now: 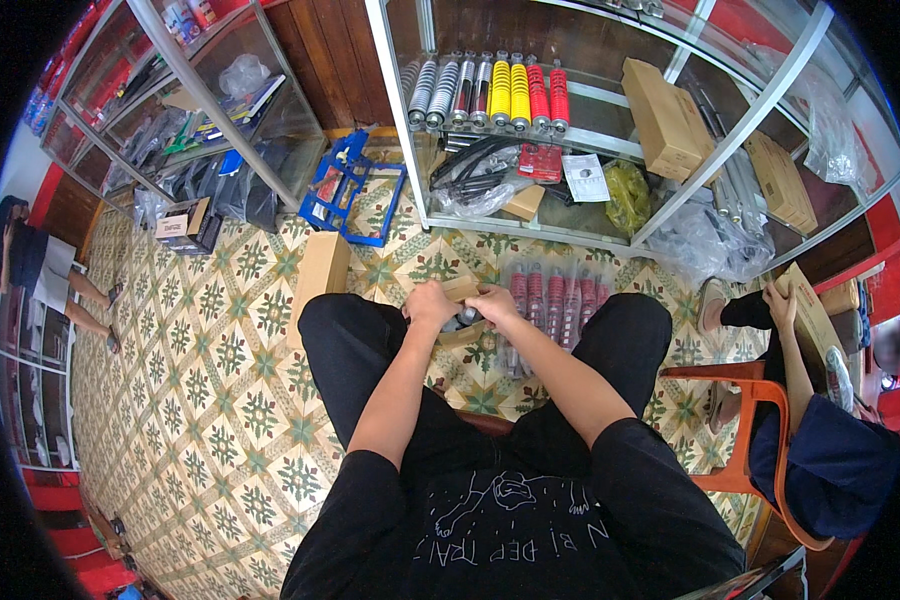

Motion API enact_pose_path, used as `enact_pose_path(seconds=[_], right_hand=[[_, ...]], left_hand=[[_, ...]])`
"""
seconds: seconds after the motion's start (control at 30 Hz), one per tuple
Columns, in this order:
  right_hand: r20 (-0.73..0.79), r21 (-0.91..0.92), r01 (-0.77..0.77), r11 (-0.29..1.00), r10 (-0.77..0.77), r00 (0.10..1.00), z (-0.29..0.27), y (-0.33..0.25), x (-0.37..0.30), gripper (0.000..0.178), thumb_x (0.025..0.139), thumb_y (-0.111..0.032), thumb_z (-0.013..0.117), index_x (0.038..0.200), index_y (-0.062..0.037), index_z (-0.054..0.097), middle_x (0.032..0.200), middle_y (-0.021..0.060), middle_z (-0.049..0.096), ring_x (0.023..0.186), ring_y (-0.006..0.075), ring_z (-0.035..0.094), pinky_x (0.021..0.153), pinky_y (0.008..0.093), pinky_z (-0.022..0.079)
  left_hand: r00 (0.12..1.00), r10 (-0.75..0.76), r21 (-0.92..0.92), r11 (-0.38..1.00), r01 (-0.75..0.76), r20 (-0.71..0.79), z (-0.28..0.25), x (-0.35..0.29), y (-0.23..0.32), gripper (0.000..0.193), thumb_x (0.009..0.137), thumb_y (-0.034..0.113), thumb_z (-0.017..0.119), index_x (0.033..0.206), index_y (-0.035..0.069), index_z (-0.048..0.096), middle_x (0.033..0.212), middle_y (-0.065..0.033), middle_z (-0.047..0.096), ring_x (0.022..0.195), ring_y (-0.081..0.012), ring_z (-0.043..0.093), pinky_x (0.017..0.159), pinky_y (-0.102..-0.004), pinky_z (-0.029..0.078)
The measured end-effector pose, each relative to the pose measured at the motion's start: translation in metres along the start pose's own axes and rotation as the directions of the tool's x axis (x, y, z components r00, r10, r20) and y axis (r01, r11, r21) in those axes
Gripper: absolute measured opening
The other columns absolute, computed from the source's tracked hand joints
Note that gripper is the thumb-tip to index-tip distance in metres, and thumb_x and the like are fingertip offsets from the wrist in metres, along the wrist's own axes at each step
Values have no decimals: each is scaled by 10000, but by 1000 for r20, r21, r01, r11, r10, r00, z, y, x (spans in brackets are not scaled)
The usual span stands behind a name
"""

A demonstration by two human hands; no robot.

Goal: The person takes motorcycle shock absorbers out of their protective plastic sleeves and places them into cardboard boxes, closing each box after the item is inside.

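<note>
Between my knees is a small brown cardboard box (460, 286), its flaps partly up. My left hand (427, 303) grips the box's left side, fingers curled at the flap. My right hand (492, 304) pinches the flap on the other side. A silvery, partly plastic-wrapped item (466, 317) shows between the hands; its kind is hard to make out. Just right of my right hand, red-spring shock absorbers (556, 300) in clear plastic bags lie on the floor. To the left stands a long cardboard box (322, 265), close to my left knee.
Ahead, a glass cabinet (530, 235) holds grey, yellow and red shock absorbers (510, 92), boxes and bagged parts. A blue metal stand (355, 190) is left of it. On the right, a person sits in an orange chair (740, 430), holding a long box (810, 310). Another person stands far left.
</note>
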State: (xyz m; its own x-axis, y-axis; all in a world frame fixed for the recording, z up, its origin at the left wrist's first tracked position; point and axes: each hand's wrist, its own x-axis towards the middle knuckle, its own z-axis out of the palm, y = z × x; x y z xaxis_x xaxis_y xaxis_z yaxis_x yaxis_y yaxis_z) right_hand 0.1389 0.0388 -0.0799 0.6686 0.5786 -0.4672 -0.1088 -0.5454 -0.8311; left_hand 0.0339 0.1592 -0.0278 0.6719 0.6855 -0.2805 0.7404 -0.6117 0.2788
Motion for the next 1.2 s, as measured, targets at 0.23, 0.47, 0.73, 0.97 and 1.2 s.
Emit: enact_pose_path(seconds=[0.23,0.47,0.73,0.97,1.2], right_hand=[[-106,-310,52,949,-89,990,-2,4,7,480,684,-384,776,1052,-78,754,821,121,736,594,209,684,603,337,552],[-147,-381,17,924,-78,986,-6,-13,4,459,721,-384,716,1098,-126,749,991,154,735,941,303,704,837,382,554],[177,168,-177,970,147,973,-19,-11,10,268,829,-106,656,1086,-44,697,689,5,559,568,94,492,483,285,388],[399,268,-242,932,121,909,-39,-34,7,199,856,-100,620,1042,-51,669,778,-9,531,700,105,527,645,305,544],[296,278,-124,953,38,954,-34,-26,-1,429,912,-90,673,1317,-80,532,944,13,557,833,130,581,785,378,607]], left_hand=[[995,98,-185,978,-100,-18,-29,2,-35,475,672,365,749,950,-19,727,970,-230,718,923,-313,713,820,-390,565],[801,40,-540,759,365,598,-36,8,-57,198,828,154,739,894,-29,707,866,-103,731,749,-177,721,642,-307,597],[865,159,-599,779,186,475,-8,10,-49,485,756,377,863,1005,-10,709,841,-64,704,745,-130,693,665,-271,583],[880,246,-871,397,290,405,25,30,-72,301,817,119,788,1067,9,660,798,-22,657,581,-92,546,489,-253,435],[938,168,-927,281,248,302,13,14,-50,357,813,-3,711,1164,38,664,868,-36,673,625,-86,563,538,-223,442]])
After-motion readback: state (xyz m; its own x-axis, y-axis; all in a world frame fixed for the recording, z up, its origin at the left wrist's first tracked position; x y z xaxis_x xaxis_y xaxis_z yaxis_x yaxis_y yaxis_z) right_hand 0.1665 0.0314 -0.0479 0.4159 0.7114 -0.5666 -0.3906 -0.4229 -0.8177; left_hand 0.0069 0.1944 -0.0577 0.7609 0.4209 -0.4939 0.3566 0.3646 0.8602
